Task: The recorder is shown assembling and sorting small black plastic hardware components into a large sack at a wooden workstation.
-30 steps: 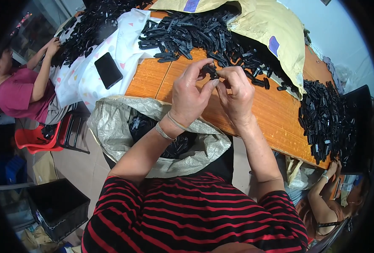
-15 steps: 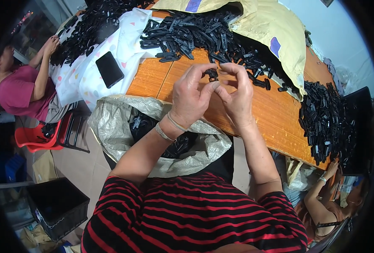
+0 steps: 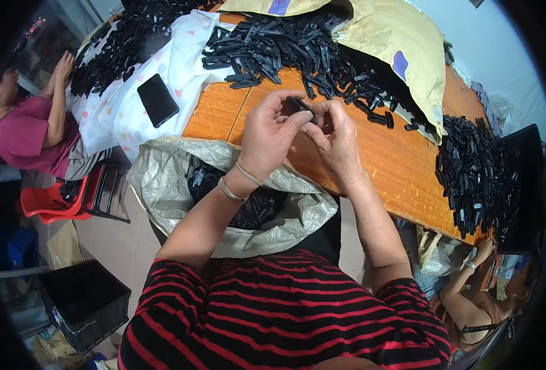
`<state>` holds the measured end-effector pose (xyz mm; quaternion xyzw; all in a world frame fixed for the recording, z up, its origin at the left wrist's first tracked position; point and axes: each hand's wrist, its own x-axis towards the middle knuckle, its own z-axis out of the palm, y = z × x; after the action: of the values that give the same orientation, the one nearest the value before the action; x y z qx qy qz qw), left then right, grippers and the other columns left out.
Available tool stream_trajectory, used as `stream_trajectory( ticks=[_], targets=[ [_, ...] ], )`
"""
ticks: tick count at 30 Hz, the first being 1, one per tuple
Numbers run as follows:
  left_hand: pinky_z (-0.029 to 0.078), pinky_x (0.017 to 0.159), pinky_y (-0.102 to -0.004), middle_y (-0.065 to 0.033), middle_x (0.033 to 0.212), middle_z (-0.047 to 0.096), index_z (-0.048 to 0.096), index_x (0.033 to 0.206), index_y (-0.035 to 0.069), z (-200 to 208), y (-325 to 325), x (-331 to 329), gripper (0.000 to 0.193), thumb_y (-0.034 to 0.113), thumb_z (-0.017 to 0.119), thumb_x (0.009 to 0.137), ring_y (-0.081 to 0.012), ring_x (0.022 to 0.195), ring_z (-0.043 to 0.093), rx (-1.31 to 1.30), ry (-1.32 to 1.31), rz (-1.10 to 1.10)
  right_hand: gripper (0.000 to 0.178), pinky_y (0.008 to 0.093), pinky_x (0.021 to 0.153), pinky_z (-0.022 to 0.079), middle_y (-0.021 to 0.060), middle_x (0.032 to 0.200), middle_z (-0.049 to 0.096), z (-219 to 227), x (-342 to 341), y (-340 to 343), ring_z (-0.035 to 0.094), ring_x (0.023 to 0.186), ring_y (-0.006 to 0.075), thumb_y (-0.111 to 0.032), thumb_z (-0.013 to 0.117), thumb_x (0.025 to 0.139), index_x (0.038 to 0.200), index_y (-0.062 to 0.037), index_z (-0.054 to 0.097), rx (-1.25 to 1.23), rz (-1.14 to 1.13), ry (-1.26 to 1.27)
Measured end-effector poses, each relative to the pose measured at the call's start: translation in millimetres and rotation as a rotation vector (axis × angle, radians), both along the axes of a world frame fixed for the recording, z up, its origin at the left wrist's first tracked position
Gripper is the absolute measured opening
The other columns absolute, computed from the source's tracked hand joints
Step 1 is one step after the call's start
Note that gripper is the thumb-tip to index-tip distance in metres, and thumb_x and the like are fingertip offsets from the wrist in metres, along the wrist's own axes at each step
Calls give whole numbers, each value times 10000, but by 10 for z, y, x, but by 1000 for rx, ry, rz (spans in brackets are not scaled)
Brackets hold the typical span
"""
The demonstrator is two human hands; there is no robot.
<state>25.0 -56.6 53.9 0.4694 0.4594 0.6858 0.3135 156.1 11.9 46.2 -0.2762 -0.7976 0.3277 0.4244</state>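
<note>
A small black plastic part is held up over the wooden table's near edge. My left hand pinches it between thumb and bent fingers, which cover part of it. My right hand has its thumb and fingertips closed at the part's right end. Below my forearms an open woven sack sits against the table edge, with black plastic bags inside. Beyond my hands lies a heap of long black plastic parts on the wooden table.
A phone lies on a white patterned sheet at left. Another heap of black parts covers the table's right end, beside a yellow paper sack. A co-worker sits at left, another at lower right. A black crate stands on the floor.
My hands have drawn closer together around the black part, and it has turned between my fingers. The right hand has shifted slightly left. The left co-worker's hands have moved a little left.
</note>
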Motion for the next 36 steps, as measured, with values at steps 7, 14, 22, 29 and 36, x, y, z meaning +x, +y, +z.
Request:
stream_trajectory(
  ticks=[7, 14, 22, 29, 36],
  targets=[
    [523, 770, -216, -70, 975, 657, 581, 1140, -53, -87, 47, -126, 261, 32, 639, 900, -86, 867, 626, -89, -284, -110, 296, 252, 515, 398, 21, 650, 484, 9, -33, -28, 459, 584, 98, -152, 792, 791, 894, -10, 553, 67, -44, -68],
    [519, 779, -211, -59, 964, 656, 603, 1099, -40, -158, 44, -145, 222, 44, 650, 898, -88, 854, 627, -119, -379, -111, 295, 280, 495, 406, 67, 634, 544, -79, -93, -25, 497, 527, 139, -154, 785, 797, 882, -2, 547, 144, -50, -23],
    [509, 783, -204, -36, 944, 648, 609, 1068, -32, -192, 37, -107, 192, 30, 653, 892, -72, 859, 616, -30, -327, -84, 287, 282, 496, 405, 74, 643, 546, -78, -95, -58, 498, 535, 142, -144, 781, 798, 888, -6, 546, 138, -40, 3],
    [503, 799, -208, -35, 979, 638, 588, 1120, -19, -242, 2, -160, 216, 52, 623, 920, -72, 885, 606, -81, -304, -114, 248, 274, 503, 432, 59, 650, 547, -76, -75, -33, 536, 563, 110, -146, 746, 838, 859, 5, 550, 136, -18, -128],
    [508, 806, -224, -26, 979, 631, 570, 1107, -17, -267, -33, -203, 194, 82, 597, 943, -76, 882, 603, -136, -289, -222, 203, 252, 510, 465, 41, 669, 596, -92, -33, -55, 572, 558, 99, -148, 641, 931, 869, 28, 561, -344, 106, -9]
  ],
)
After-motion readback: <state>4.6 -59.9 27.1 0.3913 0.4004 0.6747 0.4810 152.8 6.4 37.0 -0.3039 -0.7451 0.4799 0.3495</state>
